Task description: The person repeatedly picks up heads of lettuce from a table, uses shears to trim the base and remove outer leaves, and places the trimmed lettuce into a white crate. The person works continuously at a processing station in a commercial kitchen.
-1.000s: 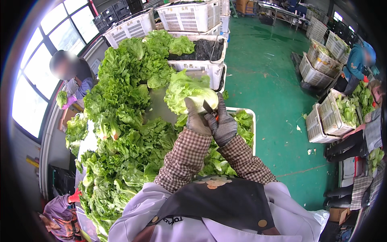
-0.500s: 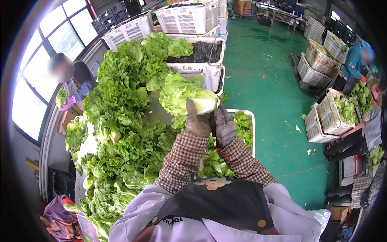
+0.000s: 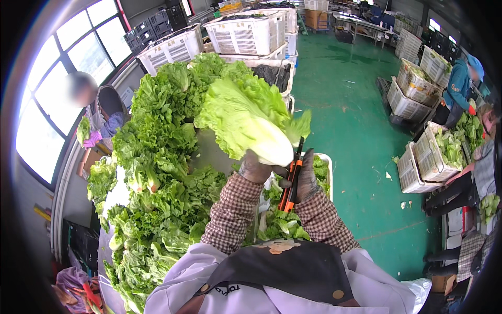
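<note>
My left hand is closed around the pale base of a head of leaf lettuce, held tilted with its leaves up and to the left. Close beside it, my right hand grips a pair of shears with black and orange handles. The dark tip of the shears points up next to the lettuce's base. Both hands wear dark, stained gloves. To the left, a large pile of lettuce covers much of a metal table. Below my hands is a white crate with lettuce in it.
Stacked white crates stand beyond the table, one lined with black plastic. A person is across the table at left. On the right, another person works near crates of lettuce. Leaf scraps dot the green floor.
The lettuce has tipped, showing more of its pale base and inner leaves. My right hand has come away from the lettuce slightly, and the shears in it now show plainly.
</note>
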